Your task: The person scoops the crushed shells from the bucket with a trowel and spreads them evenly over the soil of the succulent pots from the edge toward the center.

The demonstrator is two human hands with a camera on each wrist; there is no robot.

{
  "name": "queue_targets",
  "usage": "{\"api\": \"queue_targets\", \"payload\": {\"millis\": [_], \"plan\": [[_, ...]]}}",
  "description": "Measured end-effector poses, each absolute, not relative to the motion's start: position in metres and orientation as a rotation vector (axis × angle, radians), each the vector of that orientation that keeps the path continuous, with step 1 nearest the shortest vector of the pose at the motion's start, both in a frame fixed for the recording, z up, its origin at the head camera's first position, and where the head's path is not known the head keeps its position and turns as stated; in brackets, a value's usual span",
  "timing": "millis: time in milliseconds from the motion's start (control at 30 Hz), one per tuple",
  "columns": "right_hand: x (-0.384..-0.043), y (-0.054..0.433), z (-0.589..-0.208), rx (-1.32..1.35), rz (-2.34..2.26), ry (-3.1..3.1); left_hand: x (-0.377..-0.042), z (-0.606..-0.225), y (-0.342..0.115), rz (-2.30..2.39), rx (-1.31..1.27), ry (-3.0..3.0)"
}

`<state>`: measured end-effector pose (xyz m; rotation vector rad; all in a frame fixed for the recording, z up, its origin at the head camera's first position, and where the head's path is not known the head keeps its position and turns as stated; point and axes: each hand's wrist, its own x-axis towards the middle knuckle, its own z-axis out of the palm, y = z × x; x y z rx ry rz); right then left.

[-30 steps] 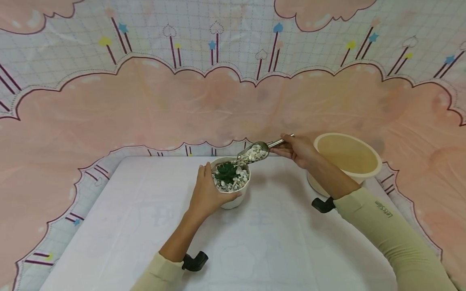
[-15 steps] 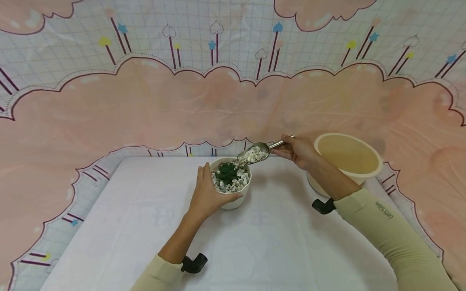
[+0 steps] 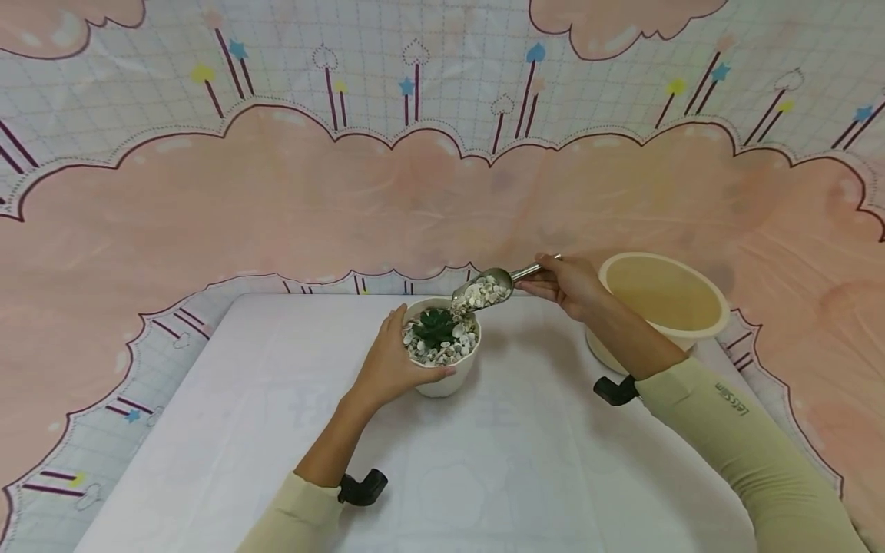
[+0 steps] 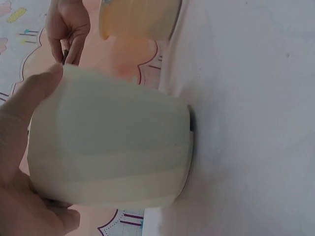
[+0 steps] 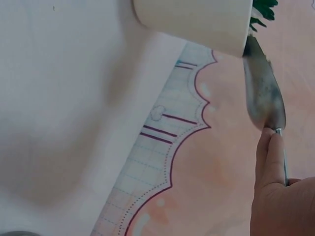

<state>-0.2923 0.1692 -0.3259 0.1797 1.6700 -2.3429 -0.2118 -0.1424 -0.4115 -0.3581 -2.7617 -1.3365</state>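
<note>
My left hand (image 3: pixel 392 361) grips a white flowerpot (image 3: pixel 445 382) at its left side, thumb across the front near the rim. Inside the pot, a dark green succulent (image 3: pixel 435 327) is surrounded by white and grey pebbles. My right hand (image 3: pixel 570 286) holds the thin handle of a metal scoop (image 3: pixel 499 275) loaded with pale pebbles (image 3: pixel 482 291). The scoop's lip tilts down over the pot's right back rim. In the left wrist view the pot wall (image 4: pixel 118 132) hides the plant. Seen from the right wrist, the scoop's underside (image 5: pixel 266 98) meets the pot's edge.
A large cream bucket (image 3: pixel 719 322) stands at the right back, partly behind my right forearm. The table (image 3: pixel 429 476) has a white cover. Directly behind it hangs a pink and white patterned cloth (image 3: pixel 332 207).
The pot has shifted slightly right and seems to have turned a little in my left hand, whose wrist has swung left. The right hand and loaded scoop stay almost still.
</note>
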Motion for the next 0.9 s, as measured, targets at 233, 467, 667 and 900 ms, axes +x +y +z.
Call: {"api": "queue_targets", "payload": {"millis": [233,467,667,900], "plan": [[-0.293,0.167,-0.328,0.19,-2.335,1.677,-0.204,-0.406,-0.136,-1.34,-0.258,-2.779],[-0.294,0.166,-0.327,0.188,-2.343,1.684,-0.199,-0.405,-0.127,-1.262,-0.188,-2.74],[-0.291,0.165,-0.325,0.156,-2.342,1.69,-0.205,-0.407,-0.137,-1.283,-0.277,-2.761],[-0.288,0.166,-0.326,0.158,-2.35,1.691,-0.2,-0.403,-0.139,-1.321,-0.283,-2.786]]}}
